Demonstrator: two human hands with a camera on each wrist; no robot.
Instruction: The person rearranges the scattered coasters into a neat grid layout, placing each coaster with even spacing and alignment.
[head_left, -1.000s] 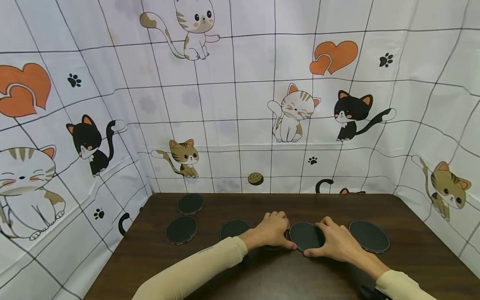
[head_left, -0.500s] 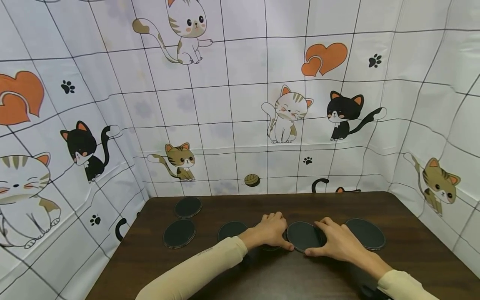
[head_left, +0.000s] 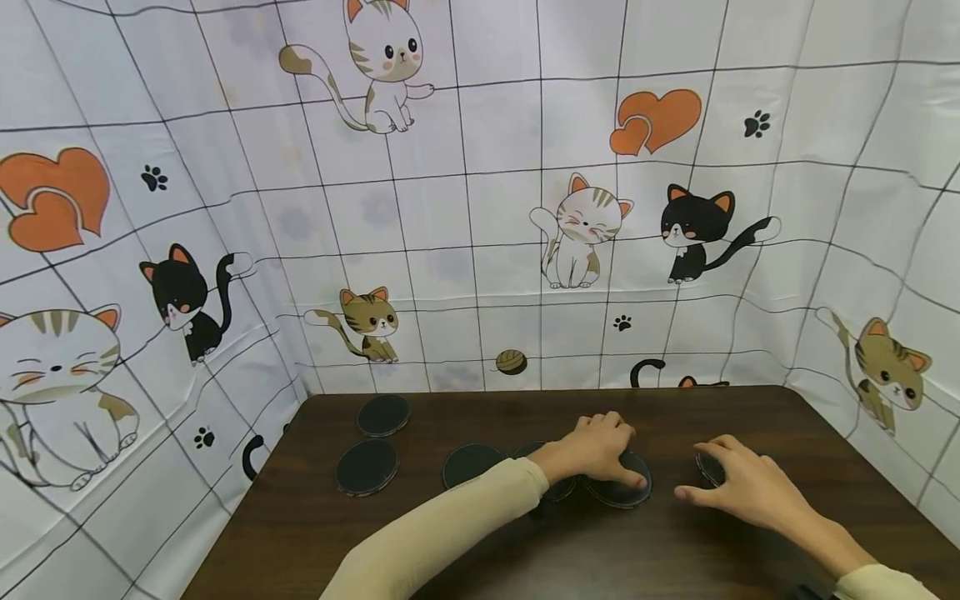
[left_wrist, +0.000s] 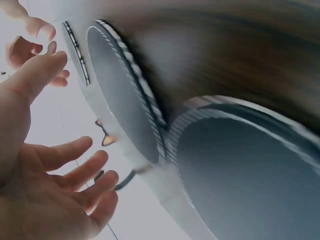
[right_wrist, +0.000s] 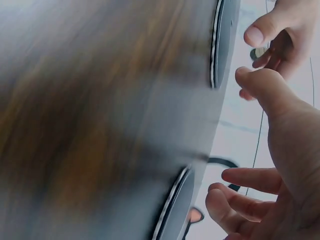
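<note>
Flat, round dark pads with a pale striped edge lie on a brown table. My left hand [head_left: 592,454] is over one pad [head_left: 619,492], its fingers loosely spread. In the left wrist view, that hand [left_wrist: 55,170] has nothing in its fingers and stands apart from the nearby pads. My right hand [head_left: 753,492] is above the rightmost pad [head_left: 708,468] and hides most of it. In the right wrist view, the right hand [right_wrist: 282,150] has a gap between thumb and fingers, with a pad [right_wrist: 179,205] below.
Two more pads lie at the table's left, a far one [head_left: 384,415] and a nearer one [head_left: 367,467]. Another pad [head_left: 471,465] sits left of the partly hidden pad [head_left: 532,450] under the left forearm. A cat-print sheet [head_left: 465,208] hangs behind the brown table [head_left: 300,533].
My right hand has let go of the pad under my left hand and moved right, over the rightmost pad. My left hand has shifted right. The pads stay about where they were.
</note>
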